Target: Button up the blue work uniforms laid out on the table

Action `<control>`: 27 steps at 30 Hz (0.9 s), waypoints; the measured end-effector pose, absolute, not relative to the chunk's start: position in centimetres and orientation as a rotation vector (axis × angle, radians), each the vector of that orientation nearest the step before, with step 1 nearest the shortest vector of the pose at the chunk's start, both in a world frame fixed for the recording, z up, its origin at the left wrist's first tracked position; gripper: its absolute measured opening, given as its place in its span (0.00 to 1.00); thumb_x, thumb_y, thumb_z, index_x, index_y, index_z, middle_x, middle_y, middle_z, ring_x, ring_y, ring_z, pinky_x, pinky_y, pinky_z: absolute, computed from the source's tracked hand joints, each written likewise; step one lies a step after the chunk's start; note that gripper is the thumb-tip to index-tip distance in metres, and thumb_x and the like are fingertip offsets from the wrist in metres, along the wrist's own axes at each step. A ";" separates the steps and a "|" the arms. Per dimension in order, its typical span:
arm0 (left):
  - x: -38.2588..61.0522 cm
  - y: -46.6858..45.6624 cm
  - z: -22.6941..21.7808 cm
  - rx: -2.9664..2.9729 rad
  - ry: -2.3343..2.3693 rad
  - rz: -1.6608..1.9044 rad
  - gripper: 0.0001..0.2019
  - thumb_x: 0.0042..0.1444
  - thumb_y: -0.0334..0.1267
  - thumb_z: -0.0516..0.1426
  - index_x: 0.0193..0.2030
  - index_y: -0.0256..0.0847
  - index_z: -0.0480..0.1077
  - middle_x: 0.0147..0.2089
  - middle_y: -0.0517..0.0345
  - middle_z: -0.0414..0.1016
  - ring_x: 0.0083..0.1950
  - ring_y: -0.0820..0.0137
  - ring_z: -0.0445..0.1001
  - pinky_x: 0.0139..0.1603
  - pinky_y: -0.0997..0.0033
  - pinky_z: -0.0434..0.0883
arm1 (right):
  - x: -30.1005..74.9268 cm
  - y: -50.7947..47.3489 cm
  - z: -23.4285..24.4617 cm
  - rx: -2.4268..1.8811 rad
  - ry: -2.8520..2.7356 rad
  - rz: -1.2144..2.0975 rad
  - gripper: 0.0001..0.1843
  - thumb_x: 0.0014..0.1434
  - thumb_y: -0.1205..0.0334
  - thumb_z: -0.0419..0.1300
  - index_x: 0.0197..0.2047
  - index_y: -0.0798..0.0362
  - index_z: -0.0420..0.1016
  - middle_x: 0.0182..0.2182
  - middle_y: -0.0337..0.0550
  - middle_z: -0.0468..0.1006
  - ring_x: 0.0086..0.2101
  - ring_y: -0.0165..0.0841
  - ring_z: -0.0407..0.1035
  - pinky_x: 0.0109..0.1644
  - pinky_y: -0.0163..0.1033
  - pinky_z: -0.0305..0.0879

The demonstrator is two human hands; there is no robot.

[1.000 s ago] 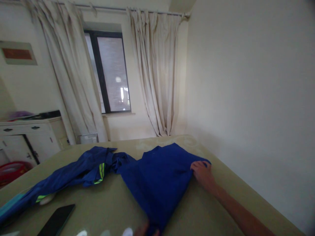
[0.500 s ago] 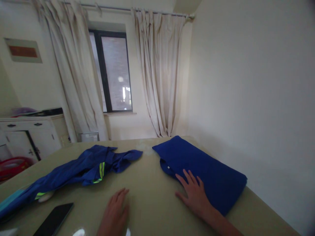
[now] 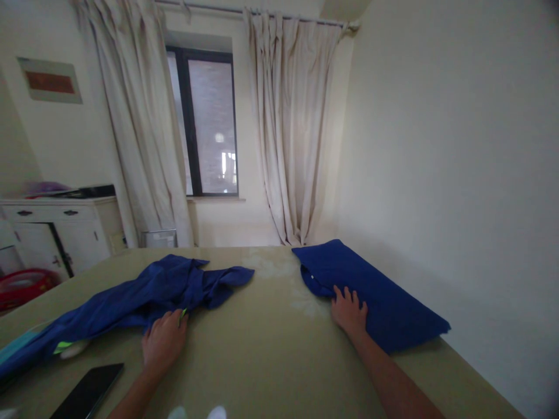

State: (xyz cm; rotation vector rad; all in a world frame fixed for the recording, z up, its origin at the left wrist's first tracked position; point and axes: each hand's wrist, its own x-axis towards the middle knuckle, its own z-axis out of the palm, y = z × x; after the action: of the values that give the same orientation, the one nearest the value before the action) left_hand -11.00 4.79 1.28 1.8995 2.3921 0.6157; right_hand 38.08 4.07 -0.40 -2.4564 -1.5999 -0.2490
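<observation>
A crumpled dark-blue garment (image 3: 131,299) with yellow-green reflective trim lies stretched across the left of the table. My left hand (image 3: 165,340) is closed at its near edge, fingers curled over the trim, much of which the hand covers. On the right rests a neatly folded blue garment (image 3: 384,302), its collar end with a small white tag facing left. My right hand (image 3: 350,314) lies on the folded garment's near-left edge, fingers slightly apart and resting on the cloth; the thumb is not clearly visible.
The glossy table (image 3: 253,361) meets the wall (image 3: 458,174) on the right. A black phone (image 3: 89,390) lies at the front left. Behind stand a white cabinet (image 3: 78,233) and a red basin (image 3: 30,285); curtains (image 3: 288,128) flank the window.
My left hand has moved forward and left onto the crumpled garment's trim. My right hand and the folded garment have shifted farther away, and the view has turned slightly.
</observation>
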 end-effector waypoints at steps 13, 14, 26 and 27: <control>4.1 2.6 0.6 2.301 1.294 0.725 0.18 0.65 0.50 0.50 0.29 0.42 0.68 0.33 0.56 0.76 0.38 0.65 0.72 0.43 0.67 0.65 | 37.6 3.9 -0.5 -2.491 -1.588 -0.081 0.34 0.69 0.43 0.47 0.72 0.50 0.62 0.71 0.53 0.60 0.70 0.52 0.51 0.70 0.61 0.44; 5.4 1.7 0.8 2.315 1.252 0.703 0.17 0.65 0.50 0.51 0.31 0.42 0.70 0.35 0.56 0.77 0.39 0.65 0.73 0.44 0.67 0.65 | 37.6 3.8 -0.4 -2.476 -1.590 -0.080 0.34 0.69 0.43 0.47 0.72 0.50 0.62 0.71 0.54 0.60 0.70 0.52 0.51 0.70 0.61 0.44; 7.5 -4.0 5.9 2.058 1.085 1.025 0.22 0.65 0.50 0.56 0.63 0.46 0.69 0.59 0.47 0.75 0.59 0.58 0.74 0.55 0.60 0.72 | 39.0 2.7 0.3 -2.188 -1.652 -0.055 0.25 0.67 0.68 0.45 0.60 0.49 0.75 0.59 0.49 0.76 0.56 0.39 0.70 0.58 0.40 0.60; 6.4 -2.7 5.5 2.173 1.297 1.070 0.24 0.63 0.48 0.57 0.64 0.45 0.68 0.64 0.45 0.72 0.65 0.54 0.69 0.62 0.55 0.68 | 39.0 2.7 0.3 -2.166 -1.645 -0.050 0.23 0.67 0.66 0.47 0.59 0.50 0.76 0.57 0.49 0.77 0.54 0.40 0.71 0.55 0.39 0.61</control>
State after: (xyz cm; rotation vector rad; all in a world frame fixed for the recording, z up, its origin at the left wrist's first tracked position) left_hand 6.42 -2.69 5.51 2.1728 1.2967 1.0703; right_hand 39.05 2.69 0.32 -2.1665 -1.6450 -0.0501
